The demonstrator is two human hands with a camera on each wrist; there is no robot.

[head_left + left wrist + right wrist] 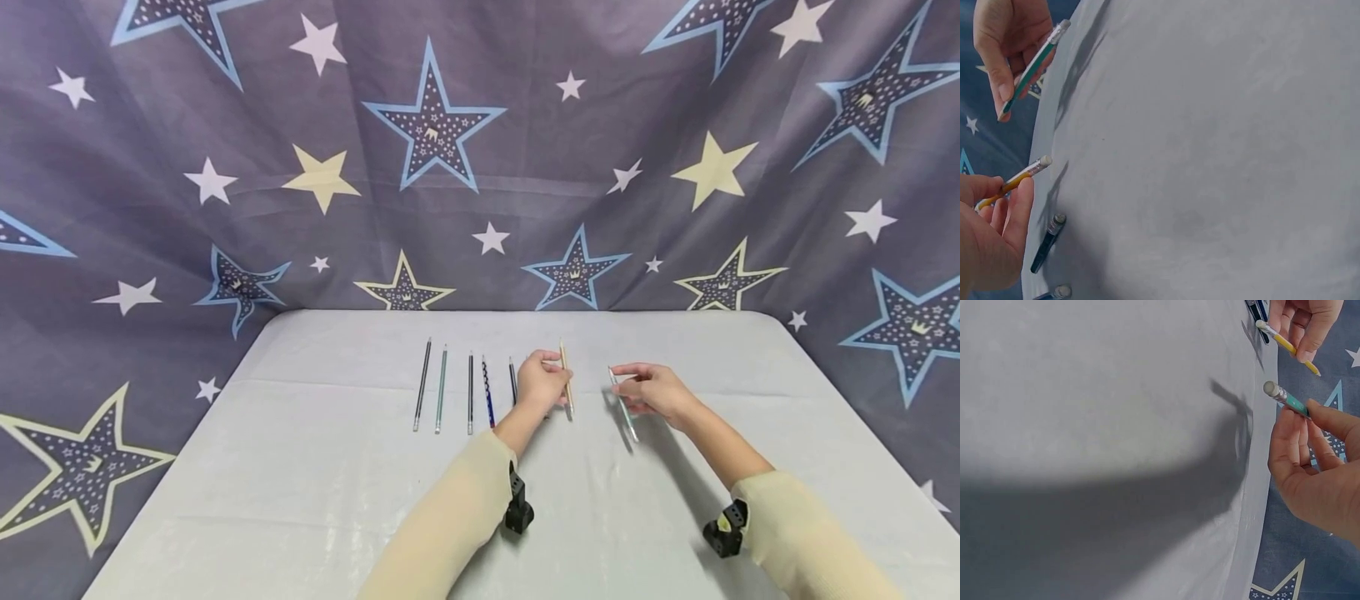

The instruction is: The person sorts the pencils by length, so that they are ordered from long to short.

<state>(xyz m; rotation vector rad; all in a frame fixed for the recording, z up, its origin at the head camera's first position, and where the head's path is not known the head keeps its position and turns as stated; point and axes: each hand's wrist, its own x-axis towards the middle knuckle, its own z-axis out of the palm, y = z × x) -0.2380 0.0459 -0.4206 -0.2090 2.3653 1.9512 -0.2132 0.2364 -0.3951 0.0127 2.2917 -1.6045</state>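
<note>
My left hand [542,382] pinches a yellow pencil [565,367] between thumb and fingers, its eraser end toward me. The silver ferrule and white eraser [1045,161] stick out past the fingertips in the left wrist view. To the right, my right hand [654,390] pinches a green pencil [628,421] near its tip, eraser end slanting down over its shadow. In the right wrist view this green pencil [1294,403] lies between thumb and fingers. A dark pencil [1049,244] lies on the table beside the left hand, mostly hidden by that hand in the head view.
Left of the hands, a row of pencils lies on the white-covered table [337,500]: a black one [423,383], a teal one [442,389], another black one [471,392], a blue-and-white patterned one [488,392] and a dark one [513,379]. A star-patterned curtain [480,200] hangs behind.
</note>
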